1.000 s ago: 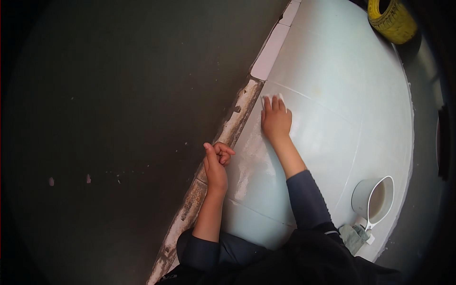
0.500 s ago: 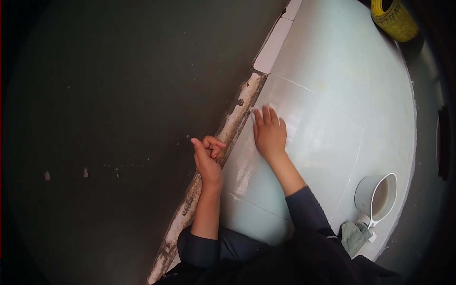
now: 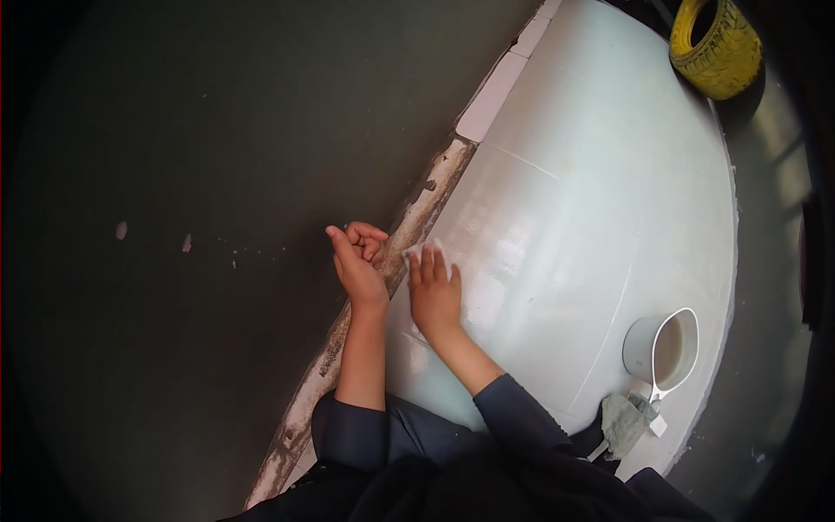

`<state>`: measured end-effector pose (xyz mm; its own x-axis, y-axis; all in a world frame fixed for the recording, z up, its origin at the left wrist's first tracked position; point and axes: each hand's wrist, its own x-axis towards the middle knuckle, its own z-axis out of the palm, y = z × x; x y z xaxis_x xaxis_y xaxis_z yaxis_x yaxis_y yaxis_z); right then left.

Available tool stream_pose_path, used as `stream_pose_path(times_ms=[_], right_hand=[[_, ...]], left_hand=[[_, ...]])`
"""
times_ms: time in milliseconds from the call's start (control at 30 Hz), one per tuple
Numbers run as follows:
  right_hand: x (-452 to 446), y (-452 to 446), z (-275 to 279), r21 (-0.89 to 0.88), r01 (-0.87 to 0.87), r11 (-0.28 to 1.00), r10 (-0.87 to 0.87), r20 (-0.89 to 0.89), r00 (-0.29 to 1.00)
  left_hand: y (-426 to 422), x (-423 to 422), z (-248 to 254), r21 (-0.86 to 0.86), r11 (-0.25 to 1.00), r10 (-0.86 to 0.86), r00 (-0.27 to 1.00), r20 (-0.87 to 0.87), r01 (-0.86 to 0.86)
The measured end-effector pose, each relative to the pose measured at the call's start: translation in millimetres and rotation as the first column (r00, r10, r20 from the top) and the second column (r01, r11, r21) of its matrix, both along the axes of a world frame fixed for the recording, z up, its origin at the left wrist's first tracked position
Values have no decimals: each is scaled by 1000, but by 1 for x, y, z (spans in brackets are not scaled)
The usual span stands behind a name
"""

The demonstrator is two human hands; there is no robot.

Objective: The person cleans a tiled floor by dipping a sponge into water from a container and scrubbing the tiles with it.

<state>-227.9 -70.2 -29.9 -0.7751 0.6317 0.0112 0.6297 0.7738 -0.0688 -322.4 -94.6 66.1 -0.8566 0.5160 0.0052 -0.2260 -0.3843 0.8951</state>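
My right hand [image 3: 437, 298] lies palm down on the pale tiled surface [image 3: 557, 235], close to its left border. Under its stretched fingers is a small white cloth [image 3: 410, 251], mostly hidden, with only a bit showing past the fingertips. Wet, shiny patches lie around it. My left hand [image 3: 359, 268] is beside the worn, stained edging [image 3: 416, 217], its fingers curled in and its thumb sticking out. I see nothing in it.
A white dipper [image 3: 641, 350] with cloudy liquid stands on the tiles at the right, a grey-green rag [image 3: 624, 424] by its handle. Past the far end sits a yellow-painted tyre [image 3: 720, 65]. Dark grey ground [image 3: 174, 157] with pale flecks fills the left.
My right hand has slid with the white cloth along the tiles toward me and nearer my left hand. The left hand keeps its curled shape. The whole view has shifted slightly.
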Motion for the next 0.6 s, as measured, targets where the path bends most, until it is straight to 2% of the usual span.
stream_pose_path(times_ms=[100,167,200,267,367,400,467,600], right_hand=[[19,-57,0,-4,-88,996,88,-19,996],[26,-85,-5,7,-112,994,112,-111,988],[28,-84,-6,10,-115,993,115,-115,987],[32,-74,2,-14,-152,988,143,-261,955],[23,-48,5,26,-119,993,121,-318,940],[16,-36,7,26,-126,992,128,-318,939],[3,-20,8,1,-25,1000,25,-292,956],[6,-35,8,46,13,999,-1,-250,968]], left_hand=[[-3,6,2,-6,1000,13,1000,-19,-13],[-7,9,7,-15,1000,18,999,-40,-18],[-10,11,8,-44,999,6,998,-56,-8],[-16,12,11,-80,997,-6,997,-75,0],[-23,13,14,-101,995,-2,996,-89,-7],[-25,13,14,-90,996,-5,995,-97,-4],[-26,11,17,-82,997,-4,995,-103,-4],[-23,8,21,-18,1000,-7,995,-100,5]])
